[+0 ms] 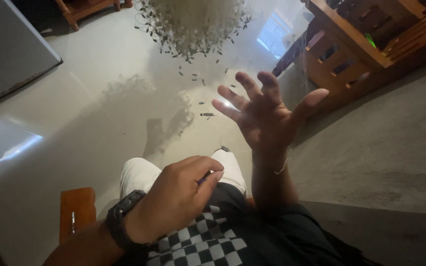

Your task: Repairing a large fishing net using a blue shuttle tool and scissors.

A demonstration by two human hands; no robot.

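Observation:
My right hand [267,118] is raised over the floor, palm up, with its fingers spread and nothing in it; a thin bracelet circles its wrist. My left hand [178,197], with a black watch on its wrist, hovers above my lap with thumb and forefinger pinched on a small dark seed [206,178]. A large heap of pale and dark seeds [193,24] lies on the glossy white floor [99,123] ahead of me. Loose seeds [206,114] are scattered between the heap and my right hand, and one [225,148] lies by my knee.
I sit with white trousers and a black checkered garment in view. A wooden piece [77,212] is at my left side. Wooden furniture [361,44] stands at the upper right beside a grey carpet [385,148]. A grey cabinet [11,49] fills the upper left.

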